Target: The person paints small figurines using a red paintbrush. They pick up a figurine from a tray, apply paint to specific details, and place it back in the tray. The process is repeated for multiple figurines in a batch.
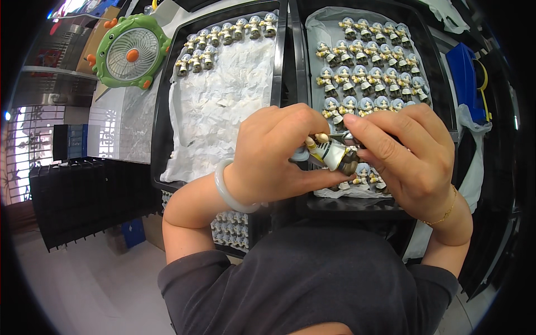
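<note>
My left hand [279, 153], a pale bangle at its wrist, grips a small figurine [333, 155] in a white and dark outfit with gold trim. It lies tilted between thumb and fingers, its head mostly hidden by my hand. Opposite it, my right hand [416, 151] pinches a thin metal tool [339, 135] whose tip meets the figurine; its exact kind cannot be made out. Both hands are held over the near part of the right black tray [300, 61], where rows of similar pale-haired figurines [360, 75] lie on white paper.
To the left, another black tray [163, 106] holds several figurines [228, 32] at its far end on crumpled paper [220, 120]. A green fan [154, 42] stands beyond its left side. A blue bin [464, 84] is at right. Below my left forearm are more figurines [230, 230].
</note>
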`<control>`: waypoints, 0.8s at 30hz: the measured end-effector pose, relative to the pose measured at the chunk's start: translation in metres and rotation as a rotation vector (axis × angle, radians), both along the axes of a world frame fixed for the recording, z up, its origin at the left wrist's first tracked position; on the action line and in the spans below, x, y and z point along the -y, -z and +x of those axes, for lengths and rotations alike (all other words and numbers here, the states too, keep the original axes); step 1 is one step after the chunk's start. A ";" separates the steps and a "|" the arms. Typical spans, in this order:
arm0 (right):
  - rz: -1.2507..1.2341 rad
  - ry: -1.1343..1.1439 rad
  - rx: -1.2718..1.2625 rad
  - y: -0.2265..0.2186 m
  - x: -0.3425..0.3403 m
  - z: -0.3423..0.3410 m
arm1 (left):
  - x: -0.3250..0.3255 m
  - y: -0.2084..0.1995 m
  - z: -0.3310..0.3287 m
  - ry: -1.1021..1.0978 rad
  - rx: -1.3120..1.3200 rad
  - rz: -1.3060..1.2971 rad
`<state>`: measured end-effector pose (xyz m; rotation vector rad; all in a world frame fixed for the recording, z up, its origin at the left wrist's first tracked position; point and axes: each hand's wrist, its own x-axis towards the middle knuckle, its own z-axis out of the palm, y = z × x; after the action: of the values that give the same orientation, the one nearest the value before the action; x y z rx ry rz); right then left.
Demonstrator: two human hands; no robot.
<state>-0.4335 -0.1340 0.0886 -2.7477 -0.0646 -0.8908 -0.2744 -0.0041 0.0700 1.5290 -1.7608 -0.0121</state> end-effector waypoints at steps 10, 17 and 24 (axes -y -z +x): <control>0.110 -0.027 -0.059 0.001 0.001 -0.001 | 0.001 0.000 0.002 0.151 -0.189 0.039; 0.040 -0.027 -0.046 0.003 -0.001 0.000 | 0.001 0.001 0.000 0.083 -0.096 -0.013; 0.018 -0.014 -0.049 0.003 -0.002 -0.001 | 0.000 0.000 0.000 0.039 -0.012 -0.033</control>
<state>-0.4344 -0.1320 0.0857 -2.7470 -0.0662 -0.8154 -0.2739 -0.0045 0.0697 1.4684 -1.7726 -0.0113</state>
